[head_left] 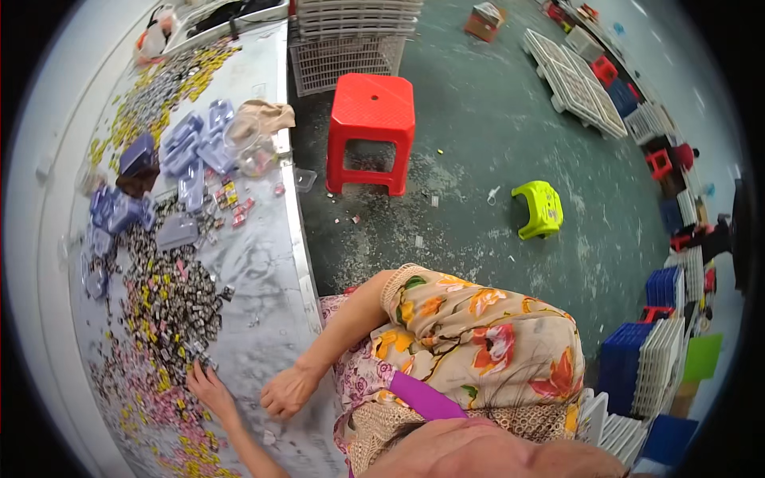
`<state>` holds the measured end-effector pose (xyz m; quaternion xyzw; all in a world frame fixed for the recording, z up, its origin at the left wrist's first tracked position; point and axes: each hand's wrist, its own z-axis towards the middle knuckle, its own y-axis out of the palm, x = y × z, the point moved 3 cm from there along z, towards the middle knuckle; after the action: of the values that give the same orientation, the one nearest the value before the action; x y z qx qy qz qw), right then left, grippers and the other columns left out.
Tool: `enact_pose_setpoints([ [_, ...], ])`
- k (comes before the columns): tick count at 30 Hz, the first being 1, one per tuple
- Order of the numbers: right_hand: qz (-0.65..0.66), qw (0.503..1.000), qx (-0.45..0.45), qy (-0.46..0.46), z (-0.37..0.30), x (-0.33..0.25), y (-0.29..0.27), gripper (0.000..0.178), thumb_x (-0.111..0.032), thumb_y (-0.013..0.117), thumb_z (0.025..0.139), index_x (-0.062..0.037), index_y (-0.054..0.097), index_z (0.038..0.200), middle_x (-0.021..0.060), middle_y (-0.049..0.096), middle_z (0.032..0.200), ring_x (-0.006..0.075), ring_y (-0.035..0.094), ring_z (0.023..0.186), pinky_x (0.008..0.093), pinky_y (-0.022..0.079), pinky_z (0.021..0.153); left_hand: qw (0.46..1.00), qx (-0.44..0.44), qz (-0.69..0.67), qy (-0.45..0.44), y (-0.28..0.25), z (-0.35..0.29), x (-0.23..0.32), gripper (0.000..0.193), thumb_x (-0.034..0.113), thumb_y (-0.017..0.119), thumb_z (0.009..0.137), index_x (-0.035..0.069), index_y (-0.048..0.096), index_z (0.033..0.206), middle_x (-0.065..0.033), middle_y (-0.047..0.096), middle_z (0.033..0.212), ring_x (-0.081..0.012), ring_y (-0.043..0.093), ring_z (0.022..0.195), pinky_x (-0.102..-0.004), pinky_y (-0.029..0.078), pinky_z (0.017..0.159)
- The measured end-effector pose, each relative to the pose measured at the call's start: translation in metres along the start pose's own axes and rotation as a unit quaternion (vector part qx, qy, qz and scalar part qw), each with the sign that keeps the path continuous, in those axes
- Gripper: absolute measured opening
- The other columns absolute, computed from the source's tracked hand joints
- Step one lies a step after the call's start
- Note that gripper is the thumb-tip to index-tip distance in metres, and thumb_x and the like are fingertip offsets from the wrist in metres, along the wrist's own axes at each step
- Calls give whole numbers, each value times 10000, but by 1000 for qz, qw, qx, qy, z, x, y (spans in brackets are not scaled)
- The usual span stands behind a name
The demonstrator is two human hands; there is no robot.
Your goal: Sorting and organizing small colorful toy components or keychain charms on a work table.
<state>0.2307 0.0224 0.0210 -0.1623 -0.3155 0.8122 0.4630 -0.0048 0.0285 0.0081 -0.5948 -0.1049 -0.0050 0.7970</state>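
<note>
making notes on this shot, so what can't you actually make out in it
All in the head view:
- Right hand: its curled fingers hide the palm, so whether it holds anything is unclear.
- Left hand: the pieces at its fingertips are too small to tell whether any is gripped.
- Pile of small pieces: too small and jumbled to tell singly.
- Left forearm: cut off by the lower edge.
- Crate stack: top cut off by the upper edge.

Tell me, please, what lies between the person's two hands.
In the head view, a bare stretch of grey-white tabletop lies between the left hand, at the edge of the pile of small pieces, and the loosely curled right hand.
</note>
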Motion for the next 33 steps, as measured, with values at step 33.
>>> enact_pose_setpoints([
  [33,277,903,-125,305,6,101,22,272,-118,721,834,-56,696,1097,113,668,1076,309,640,959,384,540,811,843,158,-201,-473,-54,-162,73,282,44,712,827,30,694,1107,-107,645,993,-205,659,724,-315,524,656],
])
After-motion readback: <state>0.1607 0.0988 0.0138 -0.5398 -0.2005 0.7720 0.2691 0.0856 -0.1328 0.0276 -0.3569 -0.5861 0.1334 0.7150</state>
